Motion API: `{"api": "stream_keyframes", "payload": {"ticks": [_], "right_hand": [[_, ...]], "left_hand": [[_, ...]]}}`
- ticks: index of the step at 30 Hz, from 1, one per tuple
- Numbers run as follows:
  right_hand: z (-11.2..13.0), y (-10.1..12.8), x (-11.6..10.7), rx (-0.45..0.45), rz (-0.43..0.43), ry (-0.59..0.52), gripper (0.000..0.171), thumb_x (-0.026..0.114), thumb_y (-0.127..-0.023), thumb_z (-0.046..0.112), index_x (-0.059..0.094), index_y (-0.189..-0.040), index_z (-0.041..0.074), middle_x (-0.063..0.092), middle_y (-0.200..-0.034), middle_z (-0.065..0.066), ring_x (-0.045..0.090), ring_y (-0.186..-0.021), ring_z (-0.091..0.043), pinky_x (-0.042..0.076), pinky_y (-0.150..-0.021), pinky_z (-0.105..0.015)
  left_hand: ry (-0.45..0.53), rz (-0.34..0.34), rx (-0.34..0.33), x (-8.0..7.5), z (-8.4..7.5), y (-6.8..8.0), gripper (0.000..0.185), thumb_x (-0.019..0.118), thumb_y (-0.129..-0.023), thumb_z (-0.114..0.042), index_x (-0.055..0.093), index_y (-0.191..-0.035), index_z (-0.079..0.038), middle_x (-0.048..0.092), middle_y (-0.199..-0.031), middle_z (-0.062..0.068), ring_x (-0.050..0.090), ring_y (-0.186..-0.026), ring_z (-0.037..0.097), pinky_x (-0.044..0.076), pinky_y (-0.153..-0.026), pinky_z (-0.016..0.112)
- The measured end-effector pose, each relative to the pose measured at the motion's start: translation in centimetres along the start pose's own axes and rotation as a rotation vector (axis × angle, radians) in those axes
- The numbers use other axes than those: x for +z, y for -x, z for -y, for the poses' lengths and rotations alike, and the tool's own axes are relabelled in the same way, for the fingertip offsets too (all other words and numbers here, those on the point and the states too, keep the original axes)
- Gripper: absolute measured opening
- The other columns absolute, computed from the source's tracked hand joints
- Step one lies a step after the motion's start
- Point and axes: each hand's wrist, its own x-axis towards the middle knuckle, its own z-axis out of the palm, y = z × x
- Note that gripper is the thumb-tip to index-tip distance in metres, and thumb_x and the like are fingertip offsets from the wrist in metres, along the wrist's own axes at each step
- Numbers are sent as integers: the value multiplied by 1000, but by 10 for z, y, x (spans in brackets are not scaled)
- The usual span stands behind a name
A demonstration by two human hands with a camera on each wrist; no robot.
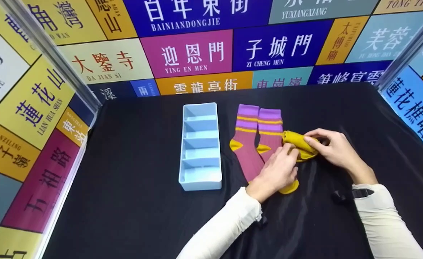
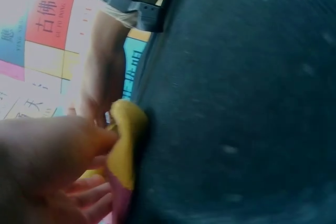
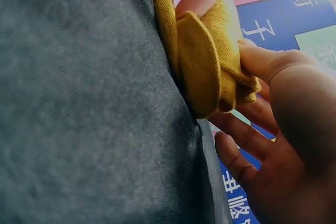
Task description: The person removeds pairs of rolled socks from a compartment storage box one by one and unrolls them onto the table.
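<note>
A folded, partly rolled yellow sock bundle lies on the black cloth between both hands. My right hand pinches its right end, thumb on top and fingers beneath, as the right wrist view shows on the yellow fabric. My left hand grips the near left side of the bundle with curled fingers. Under and beside the left hand lies a pair of pink socks with purple striped cuffs and yellow heels. One yellow toe shows past the left hand; in the left wrist view a yellow toe appears beside the fingers.
A light blue tray with several compartments in a row stands left of the socks. Black cloth covers the table. Panels with printed Chinese characters rise at the back and on both sides.
</note>
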Motion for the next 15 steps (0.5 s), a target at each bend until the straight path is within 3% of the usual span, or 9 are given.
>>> {"api": "stream_keyframes", "payload": {"ticks": [5, 9, 15], "right_hand": [[0, -1, 2, 25, -7, -29, 15, 77, -102, 18, 80, -116, 17, 82, -103, -5, 65, -76, -6, 49, -67, -14], [0, -2, 3, 34, -5, -68, 21, 77, -101, 15, 75, -122, 13, 83, -106, -9, 69, -80, -4, 50, -70, -12], [1, 0, 3, 23, -11, -38, 12, 72, -105, 18, 78, -116, 16, 80, -101, -5, 67, -77, -5, 50, -69, -13]], "left_hand": [[-92, -41, -7, 5, -3, -6, 31, 71, -101, -23, 61, -129, -17, 69, -119, -4, 66, -105, 17, 56, -94, 24], [-166, -83, -15, 9, -5, -9, 19, 72, -101, -23, 69, -120, -20, 71, -114, -6, 67, -103, 15, 57, -90, 25], [-205, -115, -9, 12, -6, -9, 12, 76, -97, -20, 75, -109, -21, 72, -109, -6, 68, -103, 14, 58, -91, 26]]}}
